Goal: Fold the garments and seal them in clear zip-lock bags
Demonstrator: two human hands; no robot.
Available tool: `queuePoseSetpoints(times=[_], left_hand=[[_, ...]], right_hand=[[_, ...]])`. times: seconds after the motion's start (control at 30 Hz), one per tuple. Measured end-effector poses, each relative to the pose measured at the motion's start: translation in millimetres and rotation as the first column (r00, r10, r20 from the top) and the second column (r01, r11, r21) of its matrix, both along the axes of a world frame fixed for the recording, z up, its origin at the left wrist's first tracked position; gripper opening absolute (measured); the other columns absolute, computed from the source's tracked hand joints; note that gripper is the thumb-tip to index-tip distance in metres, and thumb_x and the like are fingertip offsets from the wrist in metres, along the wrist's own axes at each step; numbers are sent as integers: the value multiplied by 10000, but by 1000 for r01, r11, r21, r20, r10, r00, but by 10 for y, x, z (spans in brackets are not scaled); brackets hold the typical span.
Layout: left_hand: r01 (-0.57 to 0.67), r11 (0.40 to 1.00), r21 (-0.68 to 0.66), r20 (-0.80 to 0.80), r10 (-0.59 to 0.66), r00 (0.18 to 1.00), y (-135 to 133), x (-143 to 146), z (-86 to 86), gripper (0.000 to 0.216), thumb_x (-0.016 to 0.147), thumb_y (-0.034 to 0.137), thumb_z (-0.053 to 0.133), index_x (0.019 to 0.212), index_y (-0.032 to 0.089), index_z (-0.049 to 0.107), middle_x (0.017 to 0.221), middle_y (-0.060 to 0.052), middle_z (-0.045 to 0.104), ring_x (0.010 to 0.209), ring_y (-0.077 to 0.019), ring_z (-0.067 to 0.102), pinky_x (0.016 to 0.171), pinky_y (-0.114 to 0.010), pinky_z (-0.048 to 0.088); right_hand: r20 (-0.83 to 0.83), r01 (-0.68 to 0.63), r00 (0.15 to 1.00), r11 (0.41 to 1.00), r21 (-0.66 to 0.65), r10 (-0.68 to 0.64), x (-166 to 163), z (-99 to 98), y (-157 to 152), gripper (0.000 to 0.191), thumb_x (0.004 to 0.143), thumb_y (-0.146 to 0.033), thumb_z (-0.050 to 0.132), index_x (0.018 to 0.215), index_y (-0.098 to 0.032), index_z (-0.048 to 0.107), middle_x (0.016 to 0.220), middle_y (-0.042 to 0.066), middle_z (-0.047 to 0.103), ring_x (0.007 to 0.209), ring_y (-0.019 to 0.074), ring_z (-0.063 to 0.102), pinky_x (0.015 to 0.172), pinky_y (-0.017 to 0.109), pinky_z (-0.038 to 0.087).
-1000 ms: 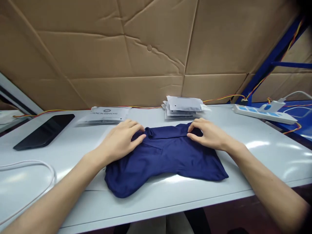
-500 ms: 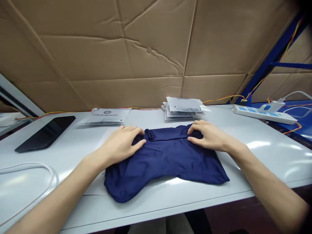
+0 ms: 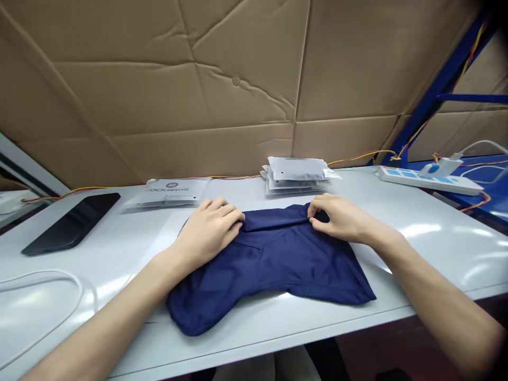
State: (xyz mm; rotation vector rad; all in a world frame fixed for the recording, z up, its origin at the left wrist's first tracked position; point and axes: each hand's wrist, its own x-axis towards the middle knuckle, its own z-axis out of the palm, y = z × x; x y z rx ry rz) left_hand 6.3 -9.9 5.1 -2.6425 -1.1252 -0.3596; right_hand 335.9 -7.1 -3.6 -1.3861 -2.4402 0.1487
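A navy blue fabric garment (image 3: 273, 259) lies on the white table in front of me, its far edge turned over in a fold. My left hand (image 3: 212, 230) is closed on the left part of that fold, thumb and fingers pinching the cloth. At the fold's right end, my right hand (image 3: 337, 217) pinches the fabric between thumb and fingertips. The garment's rounded left end and pointed right corner rest near the table's front edge. Its exact kind is not clear.
Behind the garment lie a stack of frosted plastic packets (image 3: 297, 172) and a printed plastic bag (image 3: 172, 191). A black phone (image 3: 71, 222) and a white cable (image 3: 59, 272) are at left, a power strip (image 3: 431, 181) at right. Cardboard (image 3: 238, 106) lines the back.
My left hand has moved slightly right and closed over the curled bit of the fold. My right hand's fingertips have drawn together on the cloth. The view has shifted a little.
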Motion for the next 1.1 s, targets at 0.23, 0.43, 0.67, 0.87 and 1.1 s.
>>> queuePoseSetpoints(times=[0.23,0.43,0.67,0.87,1.1], left_hand=[[-289,932,-218,401,356,844,106,-10,134,118,872,310,515,835,227,591,901,-32,719,858,-227,650,815,-359,501],[-355,907,-229,419,421,805,255,32,174,120,857,290,495,807,228,586,887,-35,738,848,-234,660,828,-363,509],[-153,988,-7,79,153,985,283,151,60,338,974,365,422,1039,183,700,1078,-115,740,1096,-326,601,988,-487,453],[-241,961,-133,-33,238,971,357,-1,-83,476,987,423,383,1196,166,724,1272,-119,715,1198,-351,592,1043,-517,440],[-194,968,-159,44,203,978,319,-87,-118,479,976,431,406,1220,170,725,1295,-123,709,1217,-342,582,1077,-515,428]], right_hand=[[-48,70,997,979,191,-62,7,65,78,104,858,-186,557,851,-225,653,888,69,708,879,252,641,806,370,480],[108,300,922,864,404,-371,-261,210,240,295,1012,-272,402,1060,-180,679,1076,157,705,873,295,658,708,374,418],[213,134,957,953,271,-195,-307,-4,270,227,1008,-309,465,997,-194,660,1000,110,742,919,273,672,758,356,441],[220,92,968,985,146,-123,-231,-102,244,216,991,-269,484,1026,-181,678,1092,126,704,995,272,661,858,368,479],[147,77,985,990,122,-95,-212,-135,259,208,981,-282,507,1055,-187,677,1108,121,694,1034,274,649,915,387,493]])
